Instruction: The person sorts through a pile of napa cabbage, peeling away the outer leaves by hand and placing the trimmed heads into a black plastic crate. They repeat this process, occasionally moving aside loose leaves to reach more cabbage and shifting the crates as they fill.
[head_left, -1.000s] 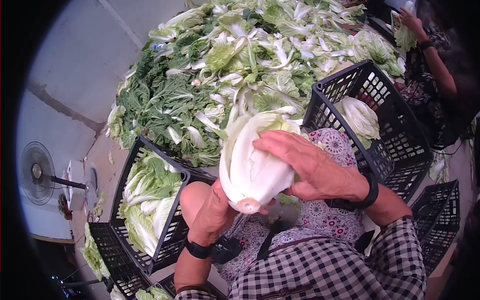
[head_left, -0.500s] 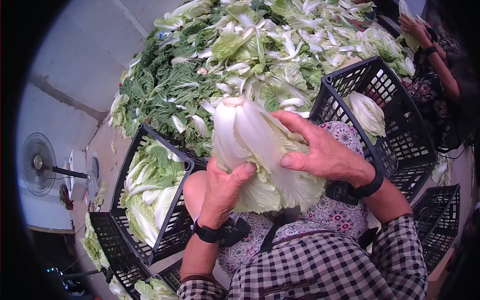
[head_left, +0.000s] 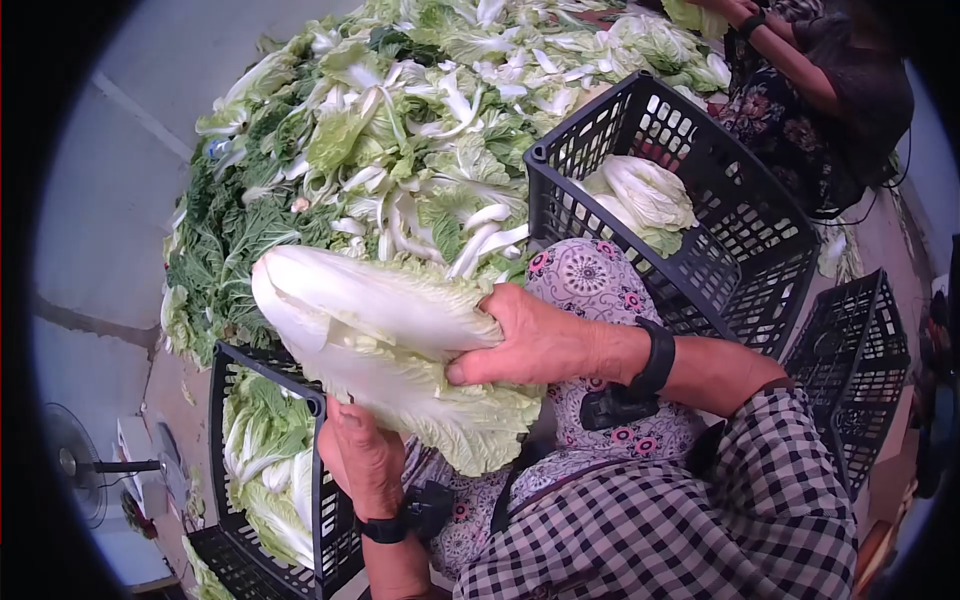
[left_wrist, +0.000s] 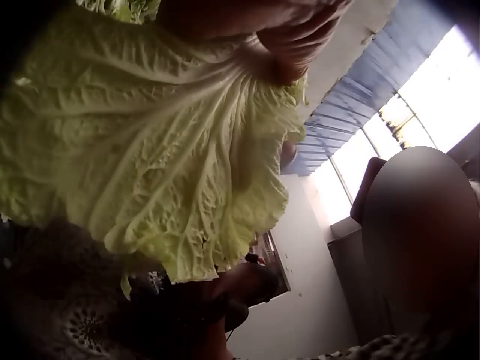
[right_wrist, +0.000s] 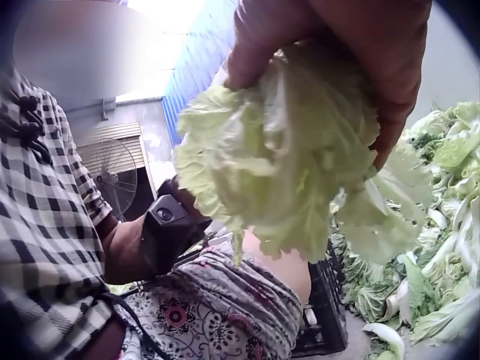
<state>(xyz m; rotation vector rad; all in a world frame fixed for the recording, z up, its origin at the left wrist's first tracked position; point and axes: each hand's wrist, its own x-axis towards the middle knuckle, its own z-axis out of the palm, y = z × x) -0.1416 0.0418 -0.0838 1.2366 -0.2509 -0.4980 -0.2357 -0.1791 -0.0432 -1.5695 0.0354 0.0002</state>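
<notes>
A pale Chinese cabbage [head_left: 370, 310] lies slantwise in the air over the lap, its cut base at the upper left and leafy end at the lower right. My right hand [head_left: 535, 340] grips the leafy end, thumb on top. At the cabbage's lower side, my left hand [head_left: 365, 455] holds it near the base, its thumb against the underside and its other fingers mostly hidden. The left wrist view shows a broad leaf [left_wrist: 165, 157] below the left hand [left_wrist: 255, 26]. Frilly leaves [right_wrist: 277, 157] hang from the right hand [right_wrist: 352, 52] in the right wrist view.
A black crate [head_left: 318, 500] with cabbages stands at the left. Another crate [head_left: 760, 180], holding cabbage, leans at the right, near stacked crates [head_left: 850, 370]. Loose leaves [head_left: 400, 140] are heaped ahead. Another person [head_left: 810, 110] sits at the upper right; a fan [head_left: 70, 462] stands far left.
The cabbage has swung from base-up to lying slantwise, its base now toward the upper left. My right hand has shifted left onto the leafy end, and my left hand has moved left and down.
</notes>
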